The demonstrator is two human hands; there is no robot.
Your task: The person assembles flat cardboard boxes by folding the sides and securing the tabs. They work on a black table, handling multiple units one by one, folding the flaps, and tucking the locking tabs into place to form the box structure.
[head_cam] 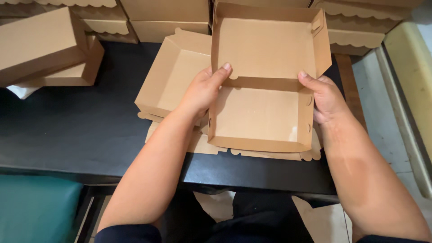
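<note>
We've got the open kraft takeout box (263, 110) sitting on the black counter (76, 130), on top of some flat unfolded blanks (270, 154), with another half-formed box (173, 76) just left of it. Left hand (202, 90) pinches the left wall near the hinge, right hand (326, 99) clamps the right wall. Looks like thin paperboard to us, super light, bendy and easy to crease, so we'd keep the grip at the corners and folds
</note>
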